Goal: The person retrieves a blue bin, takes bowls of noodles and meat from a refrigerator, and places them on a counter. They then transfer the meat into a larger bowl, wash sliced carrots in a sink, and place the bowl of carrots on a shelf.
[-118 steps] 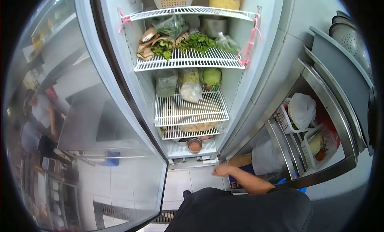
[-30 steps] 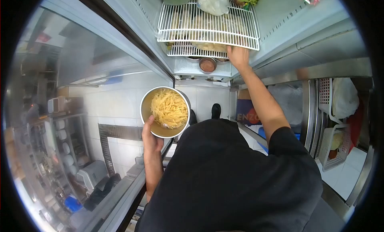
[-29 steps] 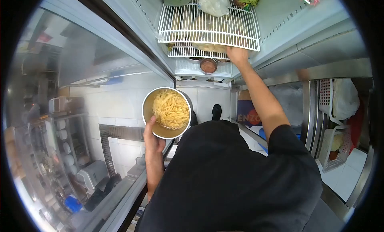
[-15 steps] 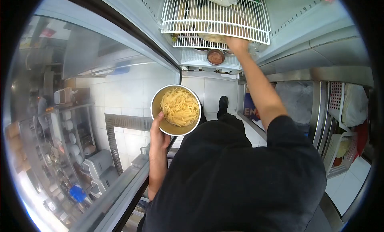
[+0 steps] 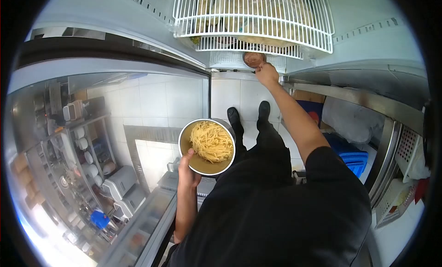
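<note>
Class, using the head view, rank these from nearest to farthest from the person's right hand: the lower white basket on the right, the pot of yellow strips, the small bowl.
1. Small bowl, at the fingertips of the right hand.
2. Pot of yellow strips, lower left, in the left hand.
3. Lower white basket, far lower right.

Yellow strips in a deep metal pot

The strips part-fill the pot, its mouth upward in my left hand. My right hand pinches the rim of a small round bowl, filled reddish-brown.
</note>
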`<action>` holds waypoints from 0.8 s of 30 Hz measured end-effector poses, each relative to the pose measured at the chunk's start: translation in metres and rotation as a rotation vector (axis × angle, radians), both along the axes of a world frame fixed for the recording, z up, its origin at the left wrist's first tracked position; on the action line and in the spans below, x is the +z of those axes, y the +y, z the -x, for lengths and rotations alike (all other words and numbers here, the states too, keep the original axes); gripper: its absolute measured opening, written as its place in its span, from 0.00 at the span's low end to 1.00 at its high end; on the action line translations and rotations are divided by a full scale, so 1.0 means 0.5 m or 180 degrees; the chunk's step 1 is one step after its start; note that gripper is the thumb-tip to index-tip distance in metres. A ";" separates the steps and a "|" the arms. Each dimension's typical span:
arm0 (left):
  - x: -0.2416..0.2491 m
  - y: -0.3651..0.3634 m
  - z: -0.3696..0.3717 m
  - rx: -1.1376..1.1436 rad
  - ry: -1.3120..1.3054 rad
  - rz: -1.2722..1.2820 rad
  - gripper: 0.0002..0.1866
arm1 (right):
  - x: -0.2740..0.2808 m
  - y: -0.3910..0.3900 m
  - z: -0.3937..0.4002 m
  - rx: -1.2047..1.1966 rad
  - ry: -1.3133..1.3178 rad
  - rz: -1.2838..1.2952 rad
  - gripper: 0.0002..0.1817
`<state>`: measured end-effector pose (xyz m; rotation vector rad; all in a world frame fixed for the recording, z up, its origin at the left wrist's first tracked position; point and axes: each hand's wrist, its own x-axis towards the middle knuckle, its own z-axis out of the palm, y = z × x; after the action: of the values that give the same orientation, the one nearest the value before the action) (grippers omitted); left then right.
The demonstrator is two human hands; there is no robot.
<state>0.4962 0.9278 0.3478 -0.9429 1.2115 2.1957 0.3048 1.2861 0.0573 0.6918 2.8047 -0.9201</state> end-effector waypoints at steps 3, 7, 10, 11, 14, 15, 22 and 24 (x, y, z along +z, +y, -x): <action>-0.006 -0.004 -0.004 -0.0022 -0.0183 0.0065 0.37 | -0.117 0.001 0.025 -0.1261 -0.1038 0.0927 0.29; -0.015 -0.008 -0.003 -0.0019 -0.0194 -0.0020 0.37 | -0.222 0.022 0.046 -0.2046 -0.1646 0.2840 0.24; -0.012 -0.011 -0.008 -0.0029 -0.0170 0.0149 0.37 | -0.278 0.018 0.042 -0.1769 -0.1505 0.2806 0.16; -0.013 -0.013 -0.010 -0.0008 -0.0253 0.0191 0.37 | -0.251 0.011 0.030 -0.1790 -0.1280 0.2691 0.16; -0.016 -0.027 -0.032 0.0001 -0.0372 0.0207 0.37 | -0.259 0.003 -0.049 -0.1623 -0.1246 0.2276 0.16; -0.013 -0.020 -0.022 0.0012 -0.0293 0.0210 0.36 | -0.211 0.008 -0.059 -0.1412 -0.1211 0.2009 0.16; 0.012 0.002 0.004 -0.0126 0.0192 0.0021 0.34 | 0.106 0.031 -0.168 0.0569 -0.0333 -0.0037 0.16; 0.016 0.003 0.002 -0.0178 0.0231 0.0049 0.34 | 0.237 0.018 -0.190 0.0659 -0.0336 0.0040 0.16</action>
<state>0.4951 0.9294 0.3557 -0.8316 1.2742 2.1965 0.3998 1.2953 0.1757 0.4242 2.7111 -0.8373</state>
